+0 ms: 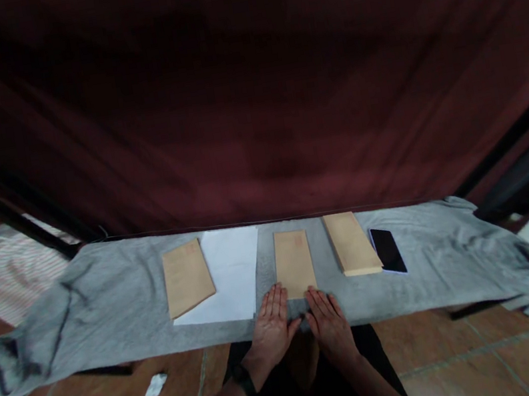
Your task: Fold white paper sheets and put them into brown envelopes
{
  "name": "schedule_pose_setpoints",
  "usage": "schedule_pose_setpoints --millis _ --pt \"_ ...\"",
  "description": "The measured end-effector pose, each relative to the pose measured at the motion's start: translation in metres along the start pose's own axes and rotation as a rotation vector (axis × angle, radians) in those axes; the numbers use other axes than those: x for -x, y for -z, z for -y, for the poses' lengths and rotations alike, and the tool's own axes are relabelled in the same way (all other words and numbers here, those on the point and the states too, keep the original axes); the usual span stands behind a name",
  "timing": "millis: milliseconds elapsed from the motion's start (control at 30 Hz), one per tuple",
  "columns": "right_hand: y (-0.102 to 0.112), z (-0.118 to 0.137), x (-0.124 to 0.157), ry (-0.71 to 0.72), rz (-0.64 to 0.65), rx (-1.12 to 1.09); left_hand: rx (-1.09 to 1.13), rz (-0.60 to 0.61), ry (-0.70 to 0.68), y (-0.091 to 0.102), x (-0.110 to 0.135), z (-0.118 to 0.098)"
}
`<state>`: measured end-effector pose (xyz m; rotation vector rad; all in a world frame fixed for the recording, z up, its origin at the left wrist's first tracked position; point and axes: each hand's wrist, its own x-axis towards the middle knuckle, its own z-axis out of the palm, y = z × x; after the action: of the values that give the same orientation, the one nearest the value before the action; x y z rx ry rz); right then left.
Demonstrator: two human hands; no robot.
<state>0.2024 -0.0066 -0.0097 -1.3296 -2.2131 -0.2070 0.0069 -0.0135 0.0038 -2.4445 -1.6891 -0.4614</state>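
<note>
Near the middle of the desk's [426, 252] near edge, the left hand [272, 326] and right hand [331, 325] lie flat, fingers outstretched, fingertips touching the middle brown envelope's [293, 257] near corners.

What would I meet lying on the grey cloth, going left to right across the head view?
Flat tan paper envelope → white paper reaching rightward from beneath it → second flat tan paper envelope → thick rectangular tan stack → black-screened rectangular phone.
</note>
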Motion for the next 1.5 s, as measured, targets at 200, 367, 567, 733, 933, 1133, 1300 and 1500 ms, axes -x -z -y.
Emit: schedule_pose_setpoints --millis 200,367,567,733,933,1133,1300,1500 --pt "0.0 0.004 0.0 -0.024 -0.013 -0.034 -0.003 -0.038 0.005 -0.006 0.005 0.002" --pt "-0.002 0.005 -0.002 -0.041 0.0 -0.019 -0.017 -0.02 -0.041 -0.005 -0.002 0.009" --pt "-0.004 0.009 -0.001 -0.098 0.026 -0.004 0.026 -0.066 -0.064 -0.003 0.0 -0.008" --pt "0.003 0.015 -0.014 -0.15 0.158 -0.025 0.051 -0.045 -0.059 0.0 -0.001 -0.013" --pt "0.002 0.022 -0.026 -0.059 0.224 -0.148 0.099 -0.036 -0.094 0.008 -0.006 -0.002" --pt "-0.004 0.0 -0.033 -0.005 0.282 -0.173 0.046 -0.032 -0.034 0.01 -0.014 -0.013" --pt "-0.017 -0.023 -0.072 -0.037 0.333 -0.1 -0.022 -0.001 0.023 0.009 -0.022 -0.028" --pt "-0.048 -0.042 -0.116 -0.148 0.303 -0.015 -0.014 -0.048 0.05 0.002 -0.023 -0.025"
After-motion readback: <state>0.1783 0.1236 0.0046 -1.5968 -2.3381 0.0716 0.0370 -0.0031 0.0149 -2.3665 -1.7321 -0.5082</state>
